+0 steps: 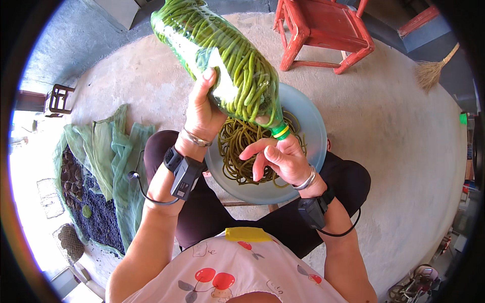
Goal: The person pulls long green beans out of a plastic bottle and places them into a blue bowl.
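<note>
A large clear green plastic bottle (227,64) packed with long green beans is held tilted, its neck pointing down and to the right. My left hand (206,110) grips the bottle's side near the lower end, thumb on top and the other fingers mostly hidden beneath it. At the bottle's mouth, ringed in green and yellow, my right hand (282,159) touches the rim with its fingers spread apart. Below both hands, darker olive-coloured long beans (242,151) lie coiled in a pale blue plastic basin (310,113) between my knees.
Beyond the basin stands a red wooden chair (326,34). A straw broom (432,72) leans at the far right. Green netting (102,151) with dark small pieces (98,212) lies on the floor at left. A small stool (58,100) stands farther back.
</note>
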Demonstrator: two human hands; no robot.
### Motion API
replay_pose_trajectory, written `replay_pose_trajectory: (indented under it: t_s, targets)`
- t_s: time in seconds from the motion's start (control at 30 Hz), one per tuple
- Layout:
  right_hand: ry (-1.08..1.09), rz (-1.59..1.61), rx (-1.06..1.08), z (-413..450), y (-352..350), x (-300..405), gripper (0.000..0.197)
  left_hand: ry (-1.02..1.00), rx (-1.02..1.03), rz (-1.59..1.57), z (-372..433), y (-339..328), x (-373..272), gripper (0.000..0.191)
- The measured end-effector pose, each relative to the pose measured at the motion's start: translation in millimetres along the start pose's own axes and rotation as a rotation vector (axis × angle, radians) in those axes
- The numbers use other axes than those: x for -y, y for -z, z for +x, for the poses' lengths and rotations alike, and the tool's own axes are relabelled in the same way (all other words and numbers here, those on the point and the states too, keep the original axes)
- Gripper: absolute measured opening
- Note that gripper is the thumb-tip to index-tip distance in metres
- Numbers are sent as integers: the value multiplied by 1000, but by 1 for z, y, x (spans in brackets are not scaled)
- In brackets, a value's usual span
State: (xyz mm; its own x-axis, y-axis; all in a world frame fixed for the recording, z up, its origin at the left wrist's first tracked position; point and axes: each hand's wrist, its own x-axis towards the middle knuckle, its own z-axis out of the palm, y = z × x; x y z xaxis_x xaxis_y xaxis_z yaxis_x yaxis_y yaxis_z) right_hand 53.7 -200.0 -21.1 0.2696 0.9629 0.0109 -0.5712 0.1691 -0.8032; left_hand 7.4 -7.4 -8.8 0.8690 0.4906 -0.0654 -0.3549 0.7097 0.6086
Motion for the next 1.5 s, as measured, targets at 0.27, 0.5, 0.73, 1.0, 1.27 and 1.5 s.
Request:
replay_pose_trajectory:
  t_s: [0.27, 0.5, 0.73, 1.0, 1.27, 1.5]
  targets:
    - [143, -253, -200, -1, -6, -11, 43, -54, -31, -38, 4, 11, -7, 56]
    - [165, -137, -461, -1, -15, -22, 28, -26, -52, -12, 3, 5, -2, 54]
    - [213, -293, -473, -6, -5, -24, 25, -47, -69, 13, 2, -2, -5, 55]
    - [256, -362, -442, -4, 0, -22, 22, -62, -77, -57, 8, 2, -11, 47]
    - [242, -255, -421, -9, -2, -23, 27, -197, -150, -82, 25, 21, -38, 49]
    - [322, -167, -397, -2, -7, -12, 38, -84, -110, -115, 11, 10, -29, 49]
